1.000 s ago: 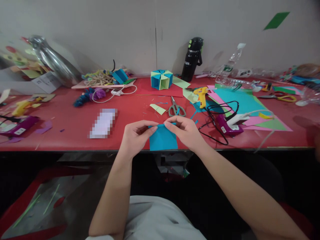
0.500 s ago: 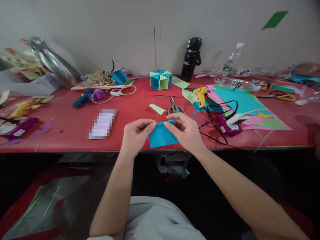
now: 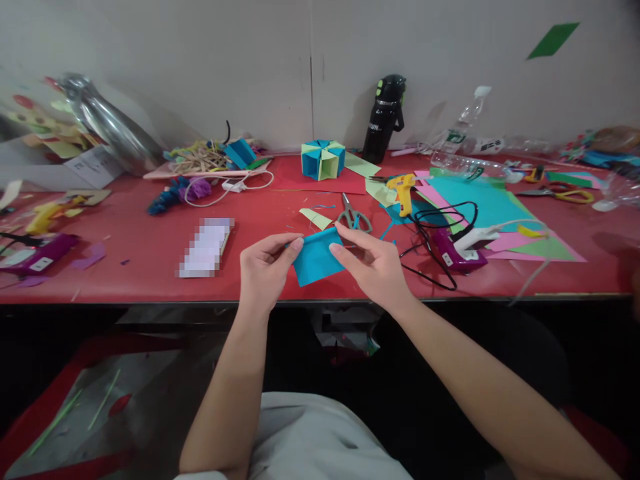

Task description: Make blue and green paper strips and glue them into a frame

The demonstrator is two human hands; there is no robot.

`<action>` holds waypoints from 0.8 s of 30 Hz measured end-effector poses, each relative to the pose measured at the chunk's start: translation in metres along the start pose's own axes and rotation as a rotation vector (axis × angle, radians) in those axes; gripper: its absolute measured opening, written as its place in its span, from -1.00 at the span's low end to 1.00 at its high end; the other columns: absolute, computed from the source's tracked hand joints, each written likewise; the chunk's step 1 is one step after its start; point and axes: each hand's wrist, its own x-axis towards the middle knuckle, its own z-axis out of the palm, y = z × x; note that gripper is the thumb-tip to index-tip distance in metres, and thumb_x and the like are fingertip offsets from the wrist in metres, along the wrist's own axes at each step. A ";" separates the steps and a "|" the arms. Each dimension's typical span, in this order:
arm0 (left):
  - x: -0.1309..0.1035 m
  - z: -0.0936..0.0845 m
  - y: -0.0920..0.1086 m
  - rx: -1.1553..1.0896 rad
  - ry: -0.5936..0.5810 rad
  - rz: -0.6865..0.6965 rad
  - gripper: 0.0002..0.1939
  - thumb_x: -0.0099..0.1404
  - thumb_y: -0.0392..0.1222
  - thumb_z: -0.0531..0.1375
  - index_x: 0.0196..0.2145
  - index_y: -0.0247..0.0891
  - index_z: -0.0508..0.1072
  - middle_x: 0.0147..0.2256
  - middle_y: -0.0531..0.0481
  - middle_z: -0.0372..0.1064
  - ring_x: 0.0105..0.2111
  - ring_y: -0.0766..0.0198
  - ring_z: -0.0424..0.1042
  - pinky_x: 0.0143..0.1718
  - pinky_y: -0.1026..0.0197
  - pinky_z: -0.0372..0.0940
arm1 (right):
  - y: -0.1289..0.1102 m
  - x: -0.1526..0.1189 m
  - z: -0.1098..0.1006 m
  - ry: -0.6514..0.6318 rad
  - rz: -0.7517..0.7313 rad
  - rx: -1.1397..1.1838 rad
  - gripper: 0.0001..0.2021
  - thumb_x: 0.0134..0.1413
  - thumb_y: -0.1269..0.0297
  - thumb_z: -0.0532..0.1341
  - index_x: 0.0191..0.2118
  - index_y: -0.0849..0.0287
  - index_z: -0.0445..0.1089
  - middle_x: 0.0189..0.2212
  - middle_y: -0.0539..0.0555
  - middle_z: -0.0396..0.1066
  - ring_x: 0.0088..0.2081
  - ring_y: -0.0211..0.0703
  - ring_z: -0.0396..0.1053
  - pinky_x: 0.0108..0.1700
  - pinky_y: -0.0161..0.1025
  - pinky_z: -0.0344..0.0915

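A small sheet of blue paper [image 3: 318, 261], its top edge folded over, is held above the front part of the red table. My left hand [image 3: 266, 268] pinches its upper left corner between thumb and fingers. At its right side, my right hand [image 3: 376, 265] grips the paper with the thumb in front and the fingers behind. Scissors [image 3: 353, 217] with grey handles lie just beyond the paper. Beside them is a pale green paper scrap [image 3: 316, 217]. Farther back stands a blue and pale green folded-paper ring [image 3: 323, 161].
To the right are a yellow glue gun [image 3: 401, 192], a purple power strip [image 3: 459, 252] with black cable, and stacked coloured paper [image 3: 480, 200]. A phone with a blurred screen [image 3: 206, 248] lies left. A black bottle [image 3: 384, 120] and a metal jug [image 3: 113, 127] stand at the back.
The blue paper has tilted, its right side rising, and moved slightly left and up. My right hand has slid toward the paper's right corner; my left hand has shifted a little left.
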 end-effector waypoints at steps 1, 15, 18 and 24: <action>0.000 0.000 0.000 0.001 0.005 0.003 -0.77 0.19 -0.07 0.43 -0.22 -0.21 0.69 -0.24 -0.09 0.65 -0.22 0.14 0.62 -0.19 0.17 0.52 | 0.000 0.000 0.000 0.001 0.001 0.000 -0.58 0.15 0.09 0.39 0.11 0.05 0.54 0.09 0.08 0.55 0.08 0.06 0.53 0.13 0.04 0.52; -0.001 -0.003 0.006 0.090 -0.020 0.079 -0.85 0.20 -0.12 0.43 -0.25 -0.16 0.69 -0.30 -0.02 0.64 -0.28 0.21 0.60 -0.25 0.25 0.48 | -0.002 0.006 -0.003 0.050 0.103 0.067 -0.79 0.12 0.14 0.41 -0.16 0.10 0.63 -0.29 0.05 0.64 -0.25 -0.11 0.58 -0.18 -0.17 0.52; -0.002 -0.002 0.010 0.126 -0.048 0.095 -0.84 0.21 -0.13 0.42 -0.24 -0.19 0.68 -0.30 -0.03 0.63 -0.30 0.21 0.60 -0.27 0.23 0.48 | -0.002 0.010 -0.005 0.063 0.117 0.064 -0.80 0.10 0.12 0.42 -0.24 0.12 0.62 -0.36 0.04 0.61 -0.32 -0.17 0.53 -0.25 -0.21 0.47; -0.002 0.008 0.007 0.066 0.130 0.056 -0.68 0.10 -0.07 0.48 -0.22 -0.23 0.59 -0.36 -0.02 0.59 -0.36 0.24 0.59 -0.39 0.29 0.45 | -0.002 0.011 -0.004 0.093 0.142 0.121 -0.80 0.07 0.11 0.43 -0.26 0.10 0.60 -0.38 0.03 0.59 -0.34 -0.17 0.52 -0.26 -0.20 0.49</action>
